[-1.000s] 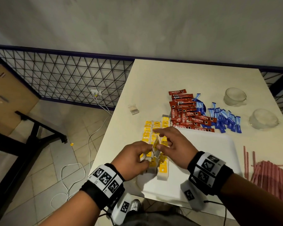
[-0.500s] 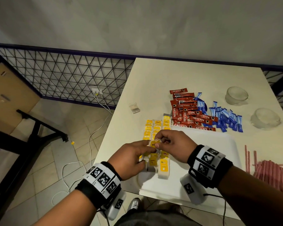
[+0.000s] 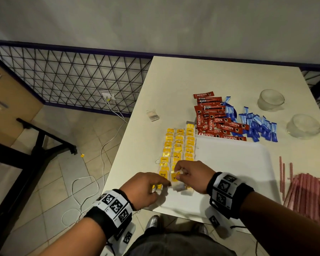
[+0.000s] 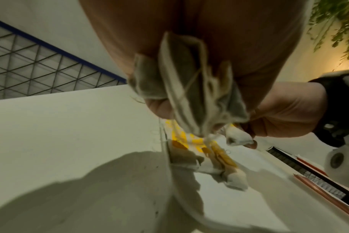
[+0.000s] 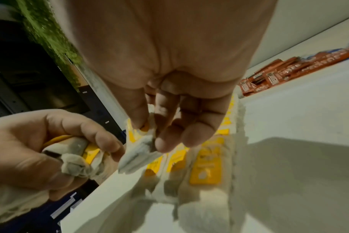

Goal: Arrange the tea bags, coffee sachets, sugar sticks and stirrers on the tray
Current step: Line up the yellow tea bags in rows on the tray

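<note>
Pinched between the thumb and fingertips of the right hand [image 3: 191,177], a single tea bag [image 5: 138,153] hangs just above the near end of the tea bag rows [image 3: 179,145]. Curled tight, the left hand [image 3: 144,189] grips a small bunch of tea bags [image 4: 187,88], their yellow tags poking out by the index finger. Both hands sit at about 7 o'clock of the white tray [image 3: 235,163], over its left edge, where the rows of yellow-tagged bags run toward 11 o'clock. At 12 o'clock of the tray lie the red coffee sachets [image 3: 216,119], with the blue sugar sticks [image 3: 257,126] at 1 o'clock. At 3 o'clock the red stirrers [image 3: 307,191] lie on the table [image 3: 183,80].
</note>
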`<control>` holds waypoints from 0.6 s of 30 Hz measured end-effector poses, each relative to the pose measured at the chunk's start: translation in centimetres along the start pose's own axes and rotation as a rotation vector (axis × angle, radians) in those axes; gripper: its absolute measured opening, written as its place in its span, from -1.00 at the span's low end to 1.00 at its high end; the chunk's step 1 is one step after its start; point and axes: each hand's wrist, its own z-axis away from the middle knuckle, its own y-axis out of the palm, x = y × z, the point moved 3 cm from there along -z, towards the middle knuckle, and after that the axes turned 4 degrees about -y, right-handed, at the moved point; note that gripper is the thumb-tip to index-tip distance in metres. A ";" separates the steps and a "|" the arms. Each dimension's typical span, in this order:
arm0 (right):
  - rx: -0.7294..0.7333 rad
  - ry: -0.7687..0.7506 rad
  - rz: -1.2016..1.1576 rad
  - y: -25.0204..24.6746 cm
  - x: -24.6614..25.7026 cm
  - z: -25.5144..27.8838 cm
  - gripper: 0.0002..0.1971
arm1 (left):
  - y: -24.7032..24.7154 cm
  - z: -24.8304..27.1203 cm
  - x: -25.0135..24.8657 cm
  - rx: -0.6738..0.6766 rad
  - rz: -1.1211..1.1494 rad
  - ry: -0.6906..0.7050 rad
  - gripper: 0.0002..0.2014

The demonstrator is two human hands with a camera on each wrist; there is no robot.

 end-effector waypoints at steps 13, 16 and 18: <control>0.035 0.091 0.103 4.1 -1.3 -0.9 -0.98 | 0.3 1.2 2.8 -0.013 0.070 -0.091 -0.39; 0.044 0.092 0.179 4.3 -1.5 -1.6 -0.97 | 0.3 1.3 2.9 -0.014 0.070 -0.091 -0.39; 0.028 0.106 0.214 4.3 -1.7 -1.9 -0.87 | 0.3 1.3 3.0 -0.017 0.076 -0.091 -0.40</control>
